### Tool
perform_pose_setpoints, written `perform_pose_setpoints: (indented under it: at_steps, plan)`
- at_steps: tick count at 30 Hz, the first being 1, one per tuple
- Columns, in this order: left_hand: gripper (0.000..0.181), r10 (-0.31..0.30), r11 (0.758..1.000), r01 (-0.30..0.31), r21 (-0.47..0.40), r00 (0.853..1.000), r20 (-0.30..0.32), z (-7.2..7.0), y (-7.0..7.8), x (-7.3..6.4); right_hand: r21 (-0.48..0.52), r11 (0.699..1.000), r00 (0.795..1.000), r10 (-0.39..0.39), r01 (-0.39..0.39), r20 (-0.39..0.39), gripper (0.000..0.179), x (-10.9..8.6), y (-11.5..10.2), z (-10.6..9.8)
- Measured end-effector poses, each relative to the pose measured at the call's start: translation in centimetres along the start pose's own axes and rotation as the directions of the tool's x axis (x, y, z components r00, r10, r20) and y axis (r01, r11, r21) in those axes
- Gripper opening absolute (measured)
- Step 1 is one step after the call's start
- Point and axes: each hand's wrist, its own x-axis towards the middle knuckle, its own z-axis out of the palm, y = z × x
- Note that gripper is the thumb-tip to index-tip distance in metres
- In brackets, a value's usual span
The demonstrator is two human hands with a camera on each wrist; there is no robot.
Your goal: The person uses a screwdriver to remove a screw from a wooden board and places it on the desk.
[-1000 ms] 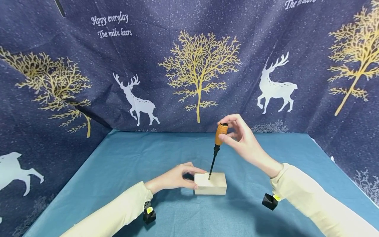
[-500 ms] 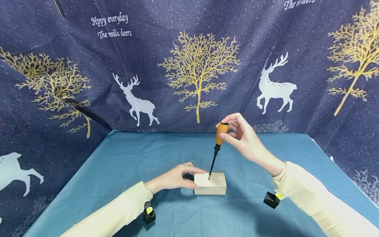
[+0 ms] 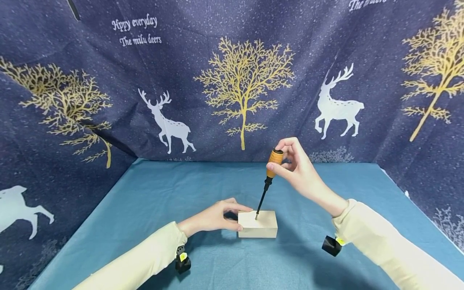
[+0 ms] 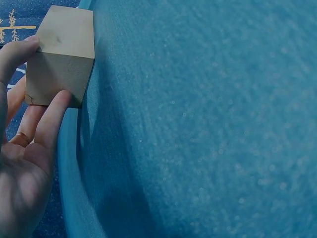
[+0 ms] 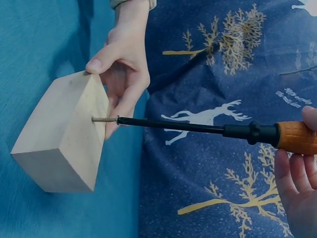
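In the head view my right grip [image 3: 298, 167] pinches the screwdriver [image 3: 267, 183], its long axis slanting down-left to the lower-centre block [image 3: 262, 225] my nearer left grip [image 3: 216, 216] holds, upper left in the left-wrist view, while the right-wrist view shows the tip meeting the screw [image 5: 104, 119] — nearly in line.

Deer-print drapes [image 3: 304, 36] around a blue-covered table [image 3: 174, 185] suggest a curtained-off workspace.
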Motion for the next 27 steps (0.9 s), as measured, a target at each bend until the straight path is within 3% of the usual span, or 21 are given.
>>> perform_pose_setpoints:
  at_steps: [7, 12, 15, 22, 27]
  plan:
    - [0.051, -0.008, 1.0, 0.008, -0.009, 1.0, 0.002, -0.01, 0.04, 0.01, 0.043, 0.999, 0.998, -0.025, 0.022, 0.049, 0.036, 0.1, 0.01, -0.29]
    - [0.051, -0.003, 1.0, 0.003, 0.007, 1.0, -0.002, 0.02, -0.04, 0.1, 0.23, 0.967, 0.975, -0.152, 0.112, 0.163, 0.03, 0.08, 0.22, -0.36]
    - [0.051, -0.004, 1.0, 0.004, 0.007, 1.0, 0.0, 0.03, -0.01, 0.11, 0.3, 0.948, 0.973, -0.163, 0.109, 0.162, 0.028, -0.05, 0.37, -0.15]
    - [0.052, 0.002, 1.0, -0.002, -0.008, 1.0, 0.007, -0.01, -0.14, 0.16, 0.09, 0.994, 0.998, -0.058, 0.06, -0.019, 0.034, -0.19, 0.37, 0.21]
    - [0.052, 0.002, 1.0, -0.001, -0.009, 1.0, 0.007, -0.07, -0.26, 0.14, 0.077, 0.997, 1.0, -0.018, 0.019, -0.009, 0.035, -0.06, 0.16, 0.04]
